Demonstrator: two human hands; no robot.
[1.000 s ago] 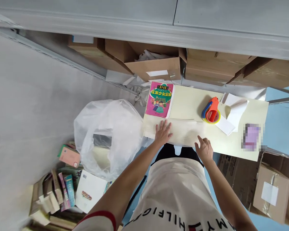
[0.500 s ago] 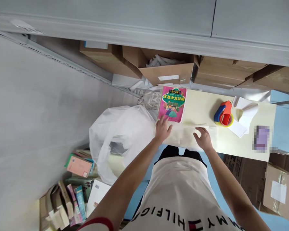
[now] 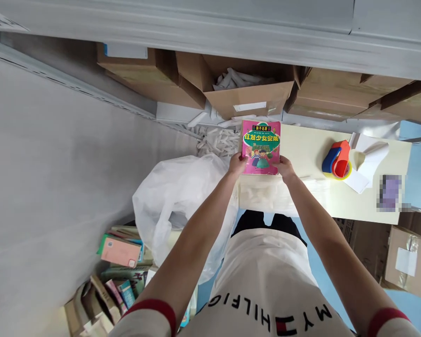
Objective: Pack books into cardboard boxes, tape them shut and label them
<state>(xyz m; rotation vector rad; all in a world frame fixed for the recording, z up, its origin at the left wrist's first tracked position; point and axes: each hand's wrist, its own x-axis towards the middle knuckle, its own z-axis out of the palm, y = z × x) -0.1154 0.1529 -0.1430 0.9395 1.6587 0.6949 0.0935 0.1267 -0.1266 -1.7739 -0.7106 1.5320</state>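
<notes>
A pink book [image 3: 260,147] with a green cover picture is held by its near corners over the back left of the pale table [image 3: 301,145]. My left hand [image 3: 237,164] grips its lower left corner. My right hand [image 3: 285,167] grips its lower right corner. Just below the book a clear plastic bag [image 3: 266,195] lies flat on the table's near edge.
A red and blue tape dispenser [image 3: 337,159] and white papers [image 3: 366,159] lie on the table's right. Open cardboard boxes [image 3: 245,91] stand behind. A large white plastic bag [image 3: 177,201] and a heap of books [image 3: 121,262] sit on the floor to the left.
Both hands left the flat plastic bag, moved up to the pink book and took hold of its near corners. The camera view also shifted.
</notes>
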